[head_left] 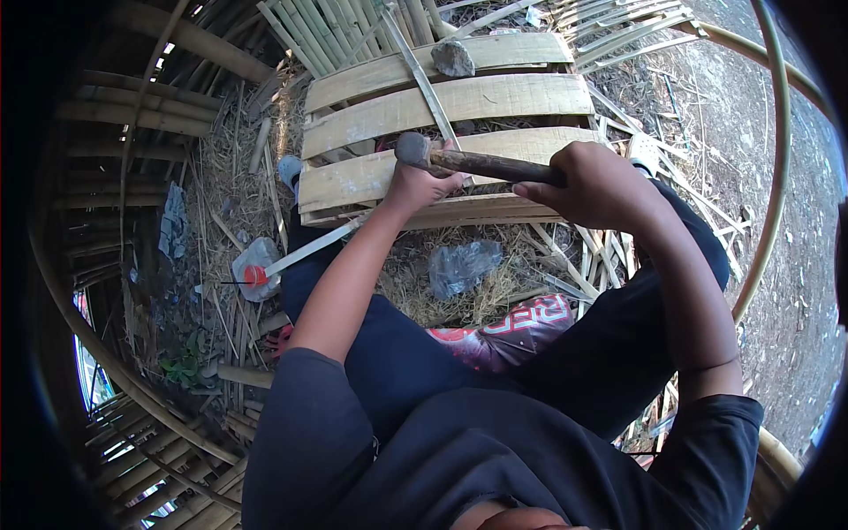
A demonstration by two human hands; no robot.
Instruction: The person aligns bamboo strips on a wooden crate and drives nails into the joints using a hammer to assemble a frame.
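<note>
Bold pale lettering (541,313) on reddish patterned fabric (495,349)

- Stone (452,58): on desk (362,124), beyond left hand (422,186)
- Hammer (495,165): in right hand (601,184), its head near left hand
- Plastic bag (465,268): on ground (397,274), behind both hands

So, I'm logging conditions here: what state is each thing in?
Hammer: held by its handle
Right hand: closed around that handle
Left hand: at the bamboo strip, fingers partly hidden, grip unclear
Bamboo strip: slanting across the slatted wooden platform
Slatted wooden platform: gaps between slats
Stone: resting on the platform
Plastic bag: crumpled
</note>
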